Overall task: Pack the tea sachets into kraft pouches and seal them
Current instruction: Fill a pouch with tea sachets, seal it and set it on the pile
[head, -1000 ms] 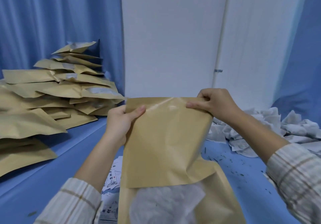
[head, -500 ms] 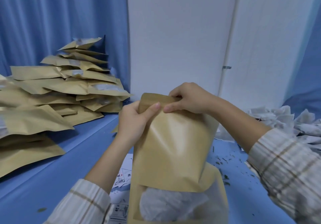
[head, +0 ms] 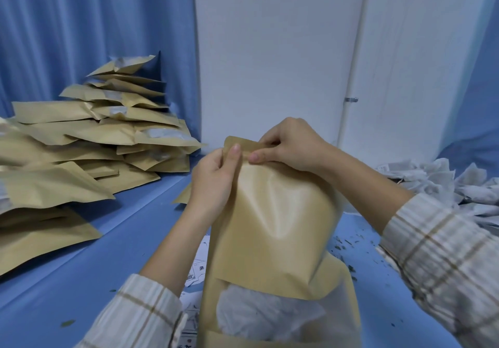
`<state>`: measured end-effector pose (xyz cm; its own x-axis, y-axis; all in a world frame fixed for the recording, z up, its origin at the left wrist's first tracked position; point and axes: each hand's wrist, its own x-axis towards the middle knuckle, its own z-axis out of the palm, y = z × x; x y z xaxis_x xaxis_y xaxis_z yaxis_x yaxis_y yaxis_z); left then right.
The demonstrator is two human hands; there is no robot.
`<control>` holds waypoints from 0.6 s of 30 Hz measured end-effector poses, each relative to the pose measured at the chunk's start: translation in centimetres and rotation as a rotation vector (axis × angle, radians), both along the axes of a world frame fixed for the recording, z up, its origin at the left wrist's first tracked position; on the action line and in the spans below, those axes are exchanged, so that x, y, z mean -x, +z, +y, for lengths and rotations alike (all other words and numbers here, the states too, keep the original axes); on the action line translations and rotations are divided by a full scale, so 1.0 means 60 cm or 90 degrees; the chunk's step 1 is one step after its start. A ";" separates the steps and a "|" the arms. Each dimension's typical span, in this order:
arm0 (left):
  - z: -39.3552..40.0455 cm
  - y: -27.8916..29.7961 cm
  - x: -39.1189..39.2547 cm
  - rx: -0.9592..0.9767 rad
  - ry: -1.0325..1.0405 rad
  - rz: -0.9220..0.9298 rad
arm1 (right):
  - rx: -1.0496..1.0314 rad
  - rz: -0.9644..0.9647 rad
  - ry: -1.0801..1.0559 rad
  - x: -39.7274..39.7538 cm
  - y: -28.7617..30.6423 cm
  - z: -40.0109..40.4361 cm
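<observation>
A pouch stack [head: 89, 142] lies left of the held pouch [head: 272, 228], loose sachets [head: 442, 182] to its right.

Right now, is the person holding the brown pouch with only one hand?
No: the left hand and the right hand both pinch the top edge of the kraft pouch.

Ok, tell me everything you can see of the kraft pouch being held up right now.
The kraft pouch is tan paper with a slight sheen, held upright over the blue table. A clear window low on its front shows white sachets inside. Its upper part is creased and bowed. The left hand and right hand pinch the top edge close together.
</observation>
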<state>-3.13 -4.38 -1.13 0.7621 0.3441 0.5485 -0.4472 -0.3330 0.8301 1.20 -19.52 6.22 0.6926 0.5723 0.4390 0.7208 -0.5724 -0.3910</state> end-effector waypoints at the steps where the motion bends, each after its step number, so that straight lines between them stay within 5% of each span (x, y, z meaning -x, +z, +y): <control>1: 0.001 0.000 0.000 -0.021 0.012 -0.006 | 0.012 0.009 0.000 0.001 -0.001 -0.001; 8: -0.023 -0.008 0.005 -0.157 0.110 -0.115 | 0.007 0.009 -0.021 0.006 0.003 0.002; 18: -0.019 -0.014 -0.010 -0.004 0.020 0.000 | 0.071 -0.095 -0.048 -0.003 -0.016 0.005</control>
